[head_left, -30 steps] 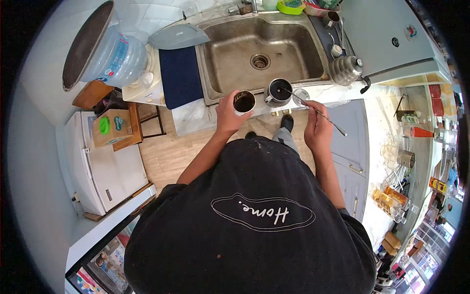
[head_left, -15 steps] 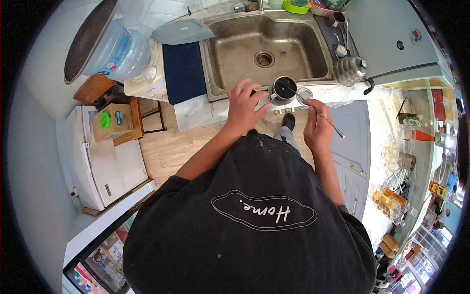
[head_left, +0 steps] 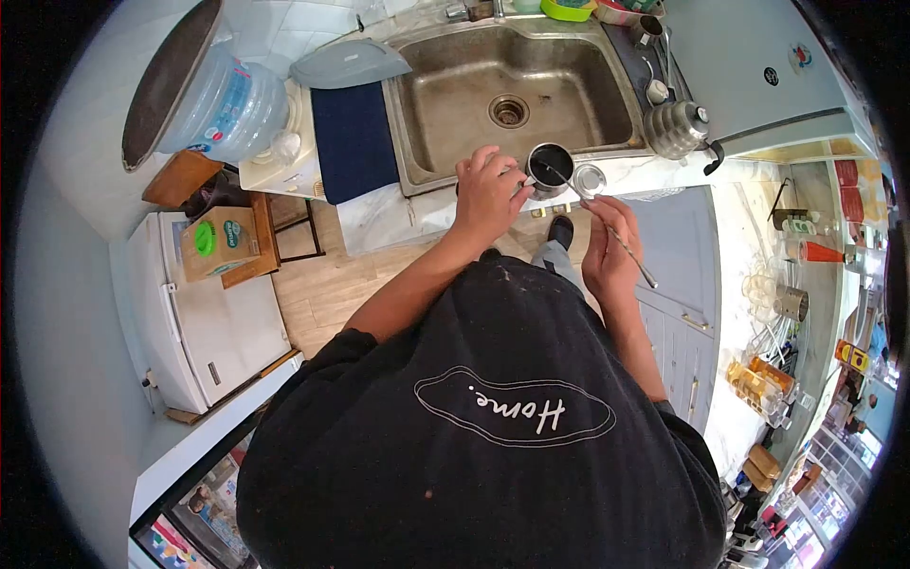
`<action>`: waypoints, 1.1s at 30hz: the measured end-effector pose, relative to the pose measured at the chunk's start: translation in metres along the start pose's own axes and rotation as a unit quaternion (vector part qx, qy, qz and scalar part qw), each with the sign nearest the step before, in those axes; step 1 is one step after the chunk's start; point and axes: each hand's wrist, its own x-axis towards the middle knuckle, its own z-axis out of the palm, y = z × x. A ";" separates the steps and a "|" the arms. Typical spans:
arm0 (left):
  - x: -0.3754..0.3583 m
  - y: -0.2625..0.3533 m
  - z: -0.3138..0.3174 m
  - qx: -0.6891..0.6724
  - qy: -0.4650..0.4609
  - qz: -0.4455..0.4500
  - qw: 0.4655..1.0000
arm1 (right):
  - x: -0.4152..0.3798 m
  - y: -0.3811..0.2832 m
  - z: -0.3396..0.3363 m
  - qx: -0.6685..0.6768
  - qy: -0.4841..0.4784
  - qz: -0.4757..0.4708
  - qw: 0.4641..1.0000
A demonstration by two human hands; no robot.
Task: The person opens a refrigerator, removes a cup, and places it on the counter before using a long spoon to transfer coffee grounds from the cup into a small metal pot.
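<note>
A metal cup [head_left: 534, 193] with dark liquid inside stands on the counter's front edge, just in front of the sink. My left hand [head_left: 488, 196] is at its left side, thumb and fingertips closed on the cup's handle. In my right hand [head_left: 611, 248] is a long thin metal spoon [head_left: 627, 248], gripped along its shaft. The spoon slants down to the left, its far end dipping into the dark liquid, where the tip is hidden. A small clear glass [head_left: 590, 178] stands close to the cup's right side, near my right fingertips.
Behind the cup is a steel sink [head_left: 445, 171]. A dark blue mat [head_left: 353, 142] lies left of it, beside a grey plastic lid [head_left: 349, 63]. A steel kettle [head_left: 675, 131] stands at the sink's right corner. Further left is a water bottle [head_left: 242, 109].
My left hand's fingers have closed in on the cup's handle from a more spread pose. The spoon is still in my right hand and its angle has shifted slightly.
</note>
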 end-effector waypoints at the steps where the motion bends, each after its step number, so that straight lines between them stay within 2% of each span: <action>1: -0.001 0.000 0.000 0.005 -0.003 -0.001 1.000 | 0.000 0.001 -0.001 -0.008 0.000 -0.001 1.000; 15: -0.002 -0.005 0.002 -0.007 0.006 -0.016 1.000 | -0.009 0.002 -0.003 -0.023 -0.028 -0.050 0.998; 18: -0.003 -0.005 0.001 0.001 0.008 -0.014 1.000 | -0.007 0.002 -0.009 -0.053 -0.009 -0.053 0.997; 24: -0.002 -0.004 0.001 0.013 0.010 -0.009 1.000 | -0.015 0.009 -0.007 -0.082 -0.032 -0.061 0.994; 30: -0.003 -0.006 0.001 0.019 0.002 -0.004 1.000 | -0.013 -0.001 -0.006 -0.048 -0.005 -0.055 0.997; 33: -0.004 -0.005 0.001 0.019 0.004 -0.010 1.000 | -0.013 -0.003 -0.016 -0.052 0.000 -0.002 0.999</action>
